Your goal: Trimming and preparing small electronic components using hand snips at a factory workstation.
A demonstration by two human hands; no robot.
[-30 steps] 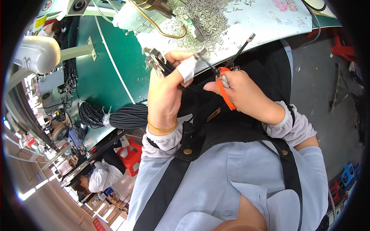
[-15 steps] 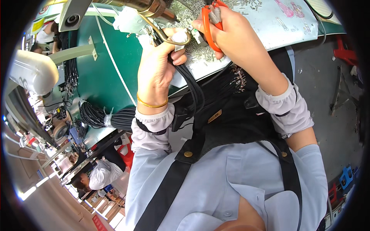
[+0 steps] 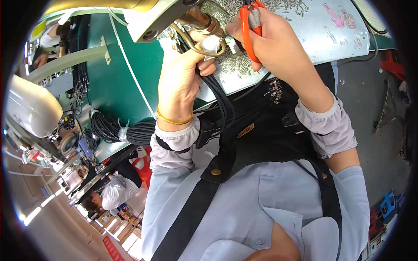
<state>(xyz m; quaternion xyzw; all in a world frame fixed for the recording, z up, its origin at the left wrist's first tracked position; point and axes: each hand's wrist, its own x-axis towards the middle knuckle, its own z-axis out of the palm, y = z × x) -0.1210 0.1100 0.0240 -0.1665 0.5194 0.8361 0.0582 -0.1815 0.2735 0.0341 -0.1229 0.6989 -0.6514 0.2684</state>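
Observation:
My left hand [image 3: 179, 82] is closed around a bundle of black cables [image 3: 216, 89], which hangs from the fingers down over the table edge. Something white covers the tip of its thumb. A bent brass-coloured rod [image 3: 191, 48] curves in front of these fingers. Orange-handled pliers [image 3: 249, 37] are in my right hand [image 3: 278, 43], their jaws out of sight at the top of the picture. Between the hands, the right thumb and fingertip are close to a small pale-green and white piece [image 3: 233, 45] at the cable ends; whether they touch it is unclear.
A metal fixture [image 3: 163, 19] overhangs the left hand. Many small metal clippings [image 3: 244, 69] cover the pale tray [image 3: 313, 37]. A coiled black cable bundle [image 3: 126, 132] rests on the green table [image 3: 133, 56]. A white lamp head [image 3: 35, 106] stands left; a co-worker [image 3: 117, 191] sits beyond.
The whole view has shifted slightly, so most things sit a little further right and lower. Both hands keep their grips, with the pliers turned a little more upright.

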